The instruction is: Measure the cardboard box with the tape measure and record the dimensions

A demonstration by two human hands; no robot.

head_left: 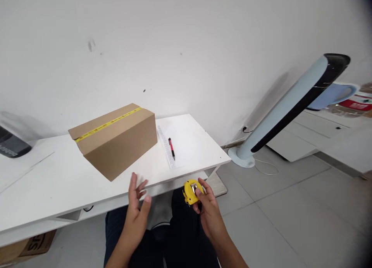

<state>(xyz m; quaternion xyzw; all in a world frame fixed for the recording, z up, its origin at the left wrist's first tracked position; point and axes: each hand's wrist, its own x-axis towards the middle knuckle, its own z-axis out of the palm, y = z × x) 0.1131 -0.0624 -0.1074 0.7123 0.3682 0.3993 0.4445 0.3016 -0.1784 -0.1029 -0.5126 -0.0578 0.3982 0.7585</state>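
Observation:
My right hand [207, 206] grips a yellow tape measure [190, 191] in front of the table's edge, above my lap. The thumb lies on the side of its case. My left hand [136, 210] holds nothing, its fingers spread, just before the table edge and below the carton. A brown cardboard box [122, 144] sealed with yellow tape stands on the white table [197, 140]. To its right, a red and black pen [171, 148] lies on a sheet of paper with print [164, 144].
A dark object with pale lettering [11, 144] stands at the table's left end. On the floor at right is a tall pale-blue and black tower fan [285, 109]. Beyond it, a white cabinet [314, 132] bears a blue jug [331, 95]. Another carton [31, 246] sits under the table.

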